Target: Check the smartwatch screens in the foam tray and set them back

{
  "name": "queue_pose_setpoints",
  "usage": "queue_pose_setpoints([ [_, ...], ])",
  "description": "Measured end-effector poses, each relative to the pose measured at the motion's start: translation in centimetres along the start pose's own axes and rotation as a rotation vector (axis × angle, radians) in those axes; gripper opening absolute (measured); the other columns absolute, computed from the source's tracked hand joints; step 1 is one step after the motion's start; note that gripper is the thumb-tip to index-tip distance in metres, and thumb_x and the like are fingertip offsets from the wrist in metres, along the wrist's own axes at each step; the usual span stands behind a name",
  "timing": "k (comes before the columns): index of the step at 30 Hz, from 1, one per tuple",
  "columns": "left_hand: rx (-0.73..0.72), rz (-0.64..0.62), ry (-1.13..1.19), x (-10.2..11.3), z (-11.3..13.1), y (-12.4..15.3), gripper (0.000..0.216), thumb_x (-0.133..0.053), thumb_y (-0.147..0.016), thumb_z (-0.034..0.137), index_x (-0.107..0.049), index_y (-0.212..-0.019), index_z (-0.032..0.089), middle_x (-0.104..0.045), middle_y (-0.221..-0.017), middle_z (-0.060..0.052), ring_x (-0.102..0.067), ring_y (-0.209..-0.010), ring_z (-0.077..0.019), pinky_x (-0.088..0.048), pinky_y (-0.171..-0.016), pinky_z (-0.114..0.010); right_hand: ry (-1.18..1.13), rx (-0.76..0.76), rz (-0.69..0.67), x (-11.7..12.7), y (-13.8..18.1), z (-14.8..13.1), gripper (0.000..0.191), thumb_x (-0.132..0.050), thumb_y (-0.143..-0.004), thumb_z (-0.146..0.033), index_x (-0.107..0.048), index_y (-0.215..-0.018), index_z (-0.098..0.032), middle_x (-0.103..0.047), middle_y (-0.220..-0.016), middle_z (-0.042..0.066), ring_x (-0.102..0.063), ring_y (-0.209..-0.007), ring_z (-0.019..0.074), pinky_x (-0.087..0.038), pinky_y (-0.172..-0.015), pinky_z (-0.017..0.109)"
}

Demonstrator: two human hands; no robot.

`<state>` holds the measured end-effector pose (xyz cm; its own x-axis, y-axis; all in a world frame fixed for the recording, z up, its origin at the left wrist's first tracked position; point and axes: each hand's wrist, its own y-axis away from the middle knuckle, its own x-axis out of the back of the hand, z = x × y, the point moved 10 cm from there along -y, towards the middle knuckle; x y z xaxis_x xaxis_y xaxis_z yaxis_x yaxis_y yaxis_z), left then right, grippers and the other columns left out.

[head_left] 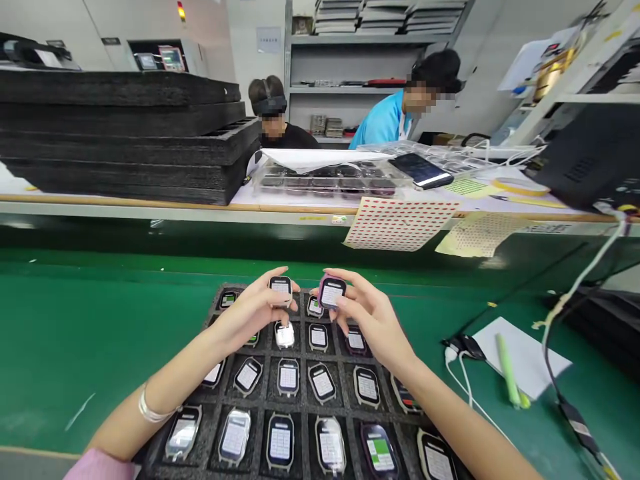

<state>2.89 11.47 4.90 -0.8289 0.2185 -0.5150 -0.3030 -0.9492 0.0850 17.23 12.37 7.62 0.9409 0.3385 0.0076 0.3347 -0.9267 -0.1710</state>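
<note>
My left hand [265,300] is closed on a silver smartwatch [281,289], pinched between thumb and fingers with its lit screen towards me. To its right, my right hand [363,303] grips a purple smartwatch [332,292], thumb on the lower edge of its lit screen. Both watches are held above the far rows of a black foam tray [257,399]. Several strapless watches lie face up in its square compartments, among them a silver watch [281,441] in the near row and a dark purple watch [379,450] with green blocks on its screen. My forearms hide some compartments.
Stacked black foam trays [115,140] stand on the raised shelf [280,212] ahead, beside clear plastic trays [330,180] and a phone [421,170]. Sticker sheets [403,223] hang over its edge. Right lie a green pen [507,370], white paper [543,360] and cables. Two people sit beyond.
</note>
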Motion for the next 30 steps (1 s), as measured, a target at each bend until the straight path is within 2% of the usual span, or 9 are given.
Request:
queue_pose_setpoints([
  [2, 0.036, -0.039, 0.018, -0.4, -0.3, 0.2, 0.049, -0.062, -0.078, 0.017, -0.048, -0.125, 0.018, -0.057, -0.116, -0.012, -0.062, -0.079, -0.0195, -0.046, -0.058, -0.029, 0.039, 0.018, 0.045, 0.4, 0.1, -0.2, 0.03, -0.058, -0.088, -0.034, -0.058, -0.115, -0.021, -0.064, -0.078, 0.004, -0.052, -0.054, 0.0128, -0.038, -0.04, 0.021],
  [4, 0.07, -0.072, 0.033, -0.8, -0.7, 0.4, 0.049, -0.059, -0.079, 0.015, -0.046, -0.126, 0.016, -0.057, -0.119, -0.014, -0.064, -0.085, -0.0223, -0.05, -0.07, -0.034, 0.077, 0.022, 0.077, 0.6, 0.1, -0.3, 0.026, -0.059, -0.088, -0.035, -0.061, -0.11, -0.021, -0.065, -0.078, 0.004, -0.049, -0.052, 0.0113, -0.037, -0.04, 0.02],
  [7, 0.087, -0.095, 0.023, -1.3, -1.1, 0.8, 0.054, -0.056, -0.079, 0.013, -0.04, -0.131, 0.012, -0.062, -0.109, -0.015, -0.064, -0.092, -0.0246, -0.047, -0.083, -0.039, 0.099, 0.03, 0.083, 0.3, 0.1, -0.4, 0.023, -0.061, -0.088, -0.034, -0.062, -0.106, -0.02, -0.066, -0.079, 0.004, -0.05, -0.053, 0.0112, -0.038, -0.042, 0.02],
  [12, -0.043, -0.044, -0.12, -1.3, -0.3, 1.2, 0.064, -0.057, -0.085, 0.022, -0.027, -0.14, 0.015, -0.064, -0.093, -0.009, -0.061, -0.081, -0.0189, -0.05, -0.073, -0.034, 0.075, 0.039, 0.044, -0.1, 0.5, -0.8, 0.023, -0.053, -0.092, -0.036, -0.064, -0.107, -0.022, -0.069, -0.087, 0.005, -0.052, -0.052, 0.0116, -0.038, -0.041, 0.021],
  [17, -0.146, -0.072, -0.228, -2.0, 0.6, 1.6, 0.058, -0.055, -0.089, 0.036, -0.031, -0.139, 0.016, -0.061, -0.085, -0.007, -0.058, -0.072, -0.0159, -0.052, -0.061, -0.029, 0.115, 0.048, 0.051, -0.2, 1.0, -1.2, 0.023, -0.053, -0.092, -0.035, -0.065, -0.107, -0.023, -0.069, -0.088, 0.005, -0.058, -0.06, 0.0147, -0.043, -0.045, 0.021],
  [23, -0.149, -0.085, -0.184, -2.2, 0.9, 2.1, 0.061, -0.052, -0.089, 0.03, -0.024, -0.141, 0.014, -0.059, -0.086, -0.008, -0.06, -0.077, -0.0198, -0.053, -0.059, -0.03, 0.093, 0.044, 0.015, -0.6, 1.5, -1.3, 0.024, -0.055, -0.091, -0.031, -0.063, -0.113, -0.023, -0.069, -0.091, 0.005, -0.053, -0.053, 0.0111, -0.046, -0.047, 0.022],
  [26, -0.139, -0.113, -0.112, -2.3, 1.0, 2.7, 0.062, -0.05, -0.087, 0.021, -0.023, -0.142, 0.014, -0.06, -0.092, -0.009, -0.061, -0.081, -0.0212, -0.054, -0.065, -0.034, 0.097, 0.052, 0.024, -0.6, 1.4, -1.6, 0.025, -0.059, -0.088, -0.029, -0.062, -0.112, -0.022, -0.069, -0.091, 0.005, -0.054, -0.054, 0.0115, -0.046, -0.046, 0.022],
  [30, -0.131, -0.119, -0.117, -2.4, 1.1, 3.5, 0.064, -0.049, -0.084, 0.013, -0.024, -0.142, 0.017, -0.06, -0.096, -0.008, -0.06, -0.084, -0.0197, -0.052, -0.073, -0.035, 0.092, 0.067, 0.054, -0.9, 1.7, -2.7, 0.02, -0.062, -0.087, -0.029, -0.063, -0.106, -0.022, -0.068, -0.083, 0.005, -0.061, -0.064, 0.016, -0.048, -0.048, 0.023],
])
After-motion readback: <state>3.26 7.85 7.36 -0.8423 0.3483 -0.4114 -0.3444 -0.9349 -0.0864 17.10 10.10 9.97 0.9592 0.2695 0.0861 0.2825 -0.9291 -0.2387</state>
